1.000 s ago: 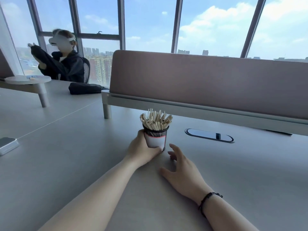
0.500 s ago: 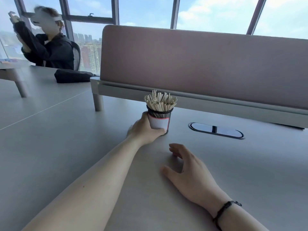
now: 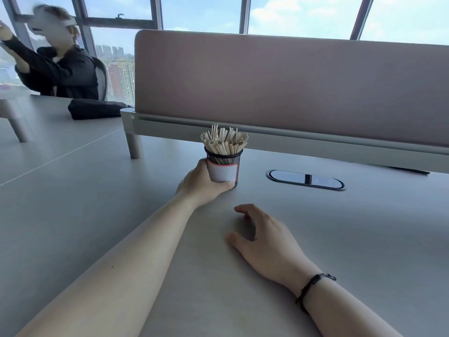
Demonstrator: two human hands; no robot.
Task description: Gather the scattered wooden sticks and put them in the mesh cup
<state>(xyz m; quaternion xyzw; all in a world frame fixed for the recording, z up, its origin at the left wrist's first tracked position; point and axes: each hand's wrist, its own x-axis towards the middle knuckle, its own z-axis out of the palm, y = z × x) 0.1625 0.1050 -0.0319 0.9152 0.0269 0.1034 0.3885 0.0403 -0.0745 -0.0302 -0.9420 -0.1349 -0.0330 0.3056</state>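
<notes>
**Sticks gathered; cup held**

The mesh cup (image 3: 224, 167) stood mid-table, toward the far edge, packed with wooden sticks (image 3: 224, 141). The left hand (image 3: 202, 184) grasped its lower wall; the right hand (image 3: 263, 235) rested relaxed, holding nothing. Judged light, rigid, top-heavy: hold low.

**Open-plan office high above a city**

This is a shared office. A long grey worktop (image 3: 73, 215) runs toward 12 o'clock, where a fabric-covered desk divider (image 3: 291, 88) on metal legs splits the workstations. An oval cable grommet (image 3: 305, 180) is set into the worktop at 1 o'clock. At 10 o'clock a second person (image 3: 60, 69) sits in a mesh-backed office chair (image 3: 101, 79), a black pouch (image 3: 94, 108) nearby. Tall framed windows (image 3: 194, 10) show tower blocks (image 3: 121, 69) and sky.
</notes>
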